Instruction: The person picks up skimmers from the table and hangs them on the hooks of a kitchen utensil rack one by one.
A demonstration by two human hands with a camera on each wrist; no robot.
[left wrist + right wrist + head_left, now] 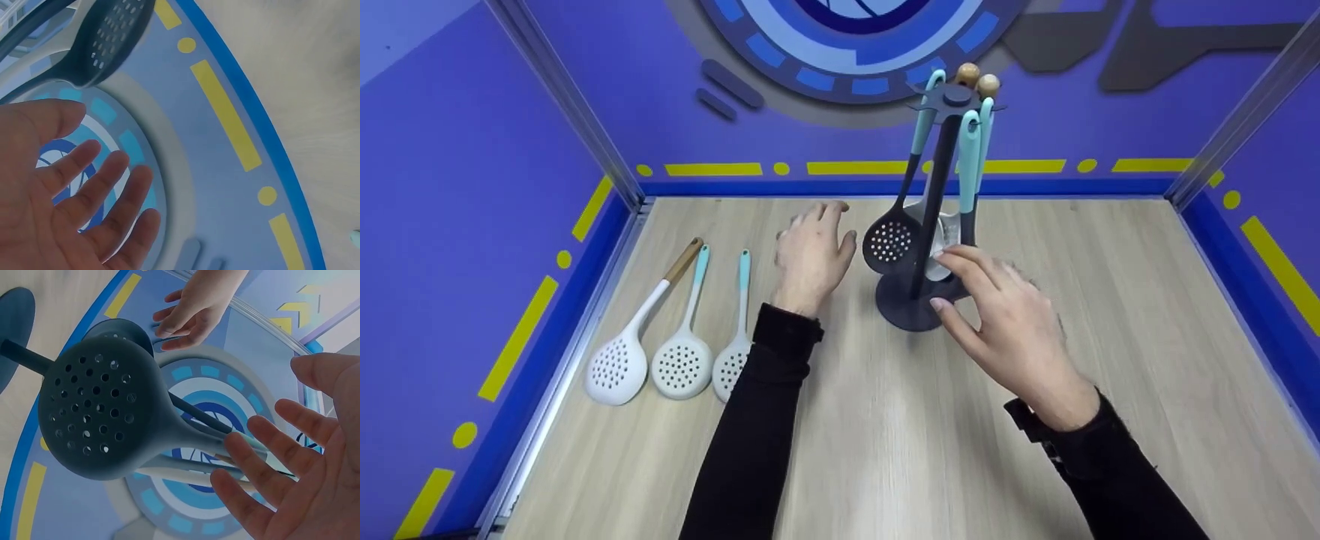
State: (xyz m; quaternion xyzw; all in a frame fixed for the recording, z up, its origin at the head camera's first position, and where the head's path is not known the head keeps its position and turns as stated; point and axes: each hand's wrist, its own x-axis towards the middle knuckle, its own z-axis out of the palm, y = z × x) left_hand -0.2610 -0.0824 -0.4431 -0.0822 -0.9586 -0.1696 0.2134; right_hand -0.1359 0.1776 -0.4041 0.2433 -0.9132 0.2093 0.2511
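Note:
A black utensil rack (939, 172) with a round base stands toward the back of the table. From it hang a black skimmer (891, 241) with a teal handle, more teal-handled utensils on the right, and utensils with wooden handle ends (968, 73) behind. My right hand (1012, 322) is beside the rack's right side, its fingers spread and slightly bent, holding nothing. In the right wrist view a black perforated skimmer (95, 405) hangs close to those fingers. My left hand (814, 251) hovers left of the rack, fingers loosely extended; its palm (34, 225) is bare in the left wrist view.
On the left of the table lie a white skimmer (616, 369) with a wooden handle and two white skimmers with teal handles, one wide (682, 366) and one narrower (730, 367) partly hidden by my left sleeve. Purple-blue panels (780, 135) wall in the table's back and sides.

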